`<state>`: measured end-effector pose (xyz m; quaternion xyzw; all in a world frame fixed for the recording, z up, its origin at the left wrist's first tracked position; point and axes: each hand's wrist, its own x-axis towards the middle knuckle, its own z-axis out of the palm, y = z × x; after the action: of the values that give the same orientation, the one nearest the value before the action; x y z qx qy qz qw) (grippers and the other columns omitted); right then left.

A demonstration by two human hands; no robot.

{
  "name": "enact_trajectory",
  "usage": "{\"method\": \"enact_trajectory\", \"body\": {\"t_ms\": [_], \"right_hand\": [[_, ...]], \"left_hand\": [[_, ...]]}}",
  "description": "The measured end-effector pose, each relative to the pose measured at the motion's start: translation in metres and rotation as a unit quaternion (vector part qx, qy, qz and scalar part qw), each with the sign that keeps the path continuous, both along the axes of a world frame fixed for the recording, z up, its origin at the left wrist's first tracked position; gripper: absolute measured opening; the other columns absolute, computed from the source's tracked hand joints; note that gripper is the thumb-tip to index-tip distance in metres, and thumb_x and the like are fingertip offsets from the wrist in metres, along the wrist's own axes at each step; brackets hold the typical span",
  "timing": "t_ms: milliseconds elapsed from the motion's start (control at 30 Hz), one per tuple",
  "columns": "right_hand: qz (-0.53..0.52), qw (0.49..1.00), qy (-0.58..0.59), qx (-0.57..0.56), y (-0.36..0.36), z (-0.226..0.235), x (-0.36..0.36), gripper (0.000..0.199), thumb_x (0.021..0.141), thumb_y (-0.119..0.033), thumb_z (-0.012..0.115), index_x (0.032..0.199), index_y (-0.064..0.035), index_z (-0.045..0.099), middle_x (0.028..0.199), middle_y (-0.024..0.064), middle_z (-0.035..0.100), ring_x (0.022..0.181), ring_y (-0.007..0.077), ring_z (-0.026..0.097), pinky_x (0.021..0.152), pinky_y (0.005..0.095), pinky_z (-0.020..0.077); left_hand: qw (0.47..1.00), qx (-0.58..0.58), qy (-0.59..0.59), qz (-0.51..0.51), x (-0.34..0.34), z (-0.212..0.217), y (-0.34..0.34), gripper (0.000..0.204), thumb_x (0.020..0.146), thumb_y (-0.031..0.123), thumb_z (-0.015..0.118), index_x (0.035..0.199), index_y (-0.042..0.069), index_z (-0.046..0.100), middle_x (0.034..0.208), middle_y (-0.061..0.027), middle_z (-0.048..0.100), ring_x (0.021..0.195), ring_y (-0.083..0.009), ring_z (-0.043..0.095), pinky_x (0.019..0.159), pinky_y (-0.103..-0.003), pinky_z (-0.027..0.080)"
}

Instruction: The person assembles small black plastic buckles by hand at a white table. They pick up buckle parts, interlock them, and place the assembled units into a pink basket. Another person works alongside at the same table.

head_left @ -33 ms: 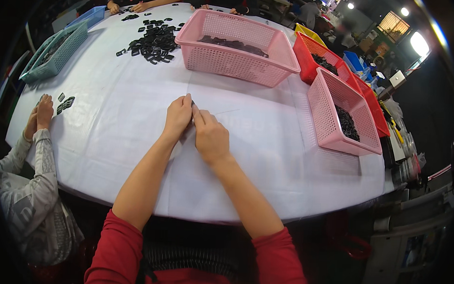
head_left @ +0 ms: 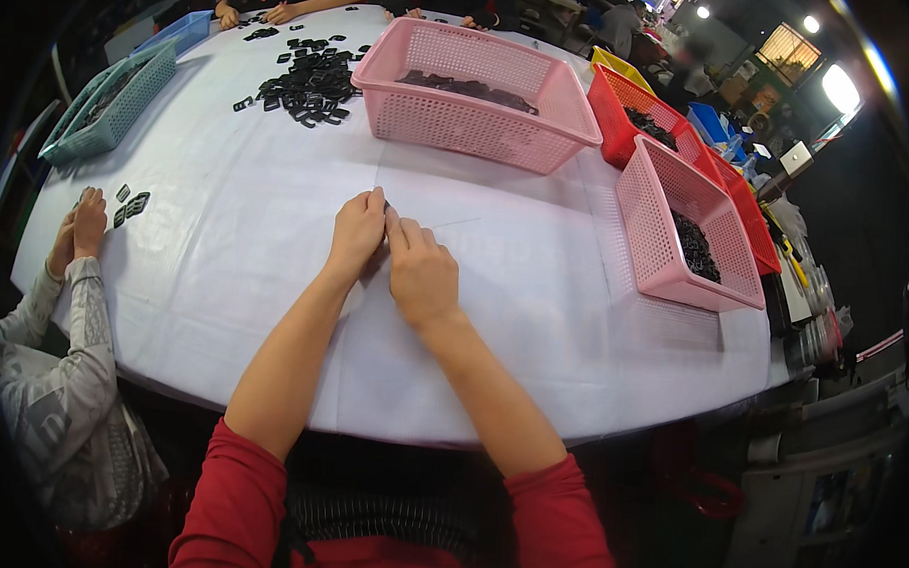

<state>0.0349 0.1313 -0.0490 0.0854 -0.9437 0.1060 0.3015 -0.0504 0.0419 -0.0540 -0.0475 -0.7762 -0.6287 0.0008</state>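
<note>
Over the middle of the white-covered table (head_left: 532, 357), my left hand (head_left: 357, 236) and my right hand (head_left: 423, 281) meet at their fingertips. Both are closed on a small black piece (head_left: 387, 209), of which only a dark sliver shows between the fingers. Its kind is hidden by the grip. Beyond my hands lies a loose heap of flat black plastic pieces, buckle-like in outline (head_left: 313, 87). Behind and to the right of my hands stands a pink perforated basket (head_left: 470, 139) with dark pieces inside.
Another pink basket (head_left: 666, 261) with small black parts stands at the right, beside red baskets (head_left: 617, 119). A green basket (head_left: 130, 107) is at the far left. A co-worker's hands (head_left: 84, 229) work near several black pieces (head_left: 132, 208); other people's hands (head_left: 279, 14) show across the table.
</note>
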Motion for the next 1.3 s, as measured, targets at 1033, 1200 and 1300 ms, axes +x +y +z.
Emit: {"method": "enact_trajectory", "body": {"t_ms": [1033, 1200, 1300], "right_hand": [[-0.090, 0.979, -0.181, -0.009, -0.004, 0.005, -0.018, 0.058, 0.087, -0.017, 0.051, 0.139, -0.0039, 0.028, 0.116, 0.0024, 0.046, 0.111, 0.0163, 0.048, 0.086, 0.0508, 0.0428], [-0.081, 0.986, -0.145, 0.010, -0.013, 0.000, -0.009, 0.057, 0.088, -0.018, 0.050, 0.139, -0.0047, 0.028, 0.122, 0.0033, 0.045, 0.116, 0.0168, 0.047, 0.088, 0.0541, 0.0408], [-0.070, 0.981, -0.183, 0.003, -0.015, 0.009, -0.003, 0.055, 0.089, -0.017, 0.048, 0.139, -0.0048, 0.028, 0.125, 0.0036, 0.044, 0.117, 0.0169, 0.046, 0.090, 0.0566, 0.0388]], "left_hand": [[0.992, -0.066, 0.036, 0.097, 0.000, 0.000, 0.015, 0.041, 0.092, 0.031, 0.039, 0.083, -0.004, 0.059, 0.082, -0.0235, 0.062, 0.077, -0.0371, 0.059, 0.073, -0.043, 0.044], [0.990, -0.063, 0.035, 0.125, -0.003, -0.001, 0.012, 0.041, 0.092, 0.031, 0.039, 0.082, -0.003, 0.059, 0.080, -0.0227, 0.062, 0.076, -0.0369, 0.059, 0.072, -0.043, 0.045], [0.991, -0.055, 0.005, 0.120, -0.007, 0.002, 0.008, 0.041, 0.092, 0.031, 0.039, 0.081, -0.003, 0.058, 0.080, -0.0219, 0.063, 0.075, -0.0349, 0.060, 0.071, -0.042, 0.045]]}}
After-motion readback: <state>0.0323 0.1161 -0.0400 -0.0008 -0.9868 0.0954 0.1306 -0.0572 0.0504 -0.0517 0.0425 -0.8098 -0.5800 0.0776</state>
